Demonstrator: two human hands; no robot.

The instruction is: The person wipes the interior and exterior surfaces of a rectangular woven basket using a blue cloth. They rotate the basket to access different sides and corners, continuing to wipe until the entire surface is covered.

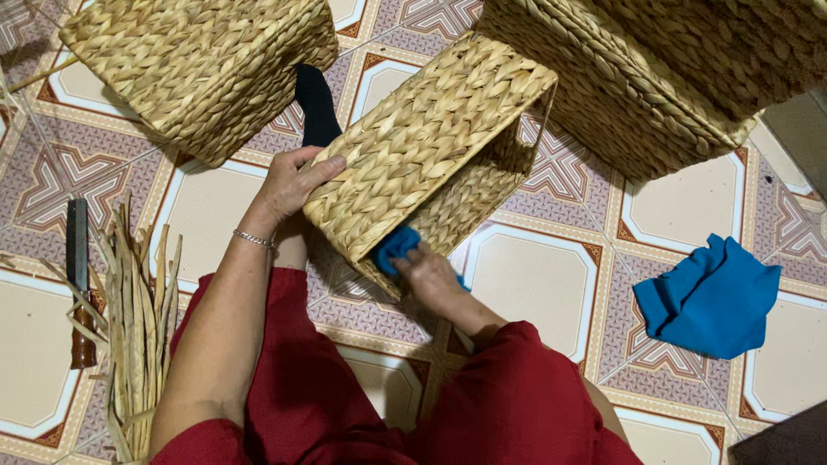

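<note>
A rectangular woven straw basket point(422, 138) lies tipped on its side on the tiled floor, its opening facing right. My left hand point(289, 182) grips its near left edge and steadies it. My right hand point(428, 274) holds a small blue cloth point(394, 246) pressed against the basket's lower corner. Red trousers cover my legs at the bottom of the view. A black-socked foot point(315, 105) shows behind the basket.
Two more woven baskets stand at the top left point(202, 65) and top right point(663, 73). A second blue cloth point(711, 297) lies on the floor at right. Dry straw strips point(133, 319) and a knife point(79, 280) lie at left.
</note>
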